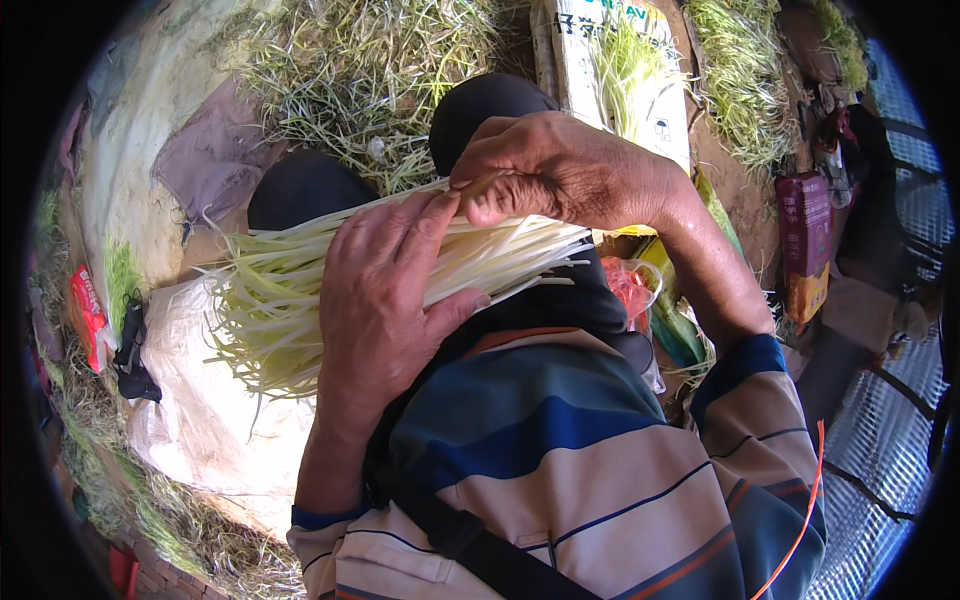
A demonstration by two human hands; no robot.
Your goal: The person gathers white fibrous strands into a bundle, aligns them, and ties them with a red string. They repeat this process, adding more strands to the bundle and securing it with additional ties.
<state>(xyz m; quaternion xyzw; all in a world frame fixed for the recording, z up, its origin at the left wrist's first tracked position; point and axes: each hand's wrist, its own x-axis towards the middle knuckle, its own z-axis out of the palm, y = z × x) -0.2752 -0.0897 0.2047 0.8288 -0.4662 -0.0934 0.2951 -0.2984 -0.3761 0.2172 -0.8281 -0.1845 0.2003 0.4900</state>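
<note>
A thick bundle of blanched chives (517,251) lies across my lap, its pale stalk ends to the right and its loose yellow-green leaves to the left. My left hand (390,277) is laid over the middle of the bundle and clasps it, the thumb along the near side. Above the bundle's far edge, my right hand (555,172) is bent in, with thumb and fingers pinched together close to the left fingertips. A thin strand seems to be caught in that pinch; the fingers partly hide it.
More chives (630,75) rest on a white printed sack (667,142) beyond my right knee. Loose leaves (360,82) cover the ground ahead. A pale woven sheet (217,420) lies at left, near a red packet (88,319). Orange twine (628,289) and a purple carton (804,232) are at right.
</note>
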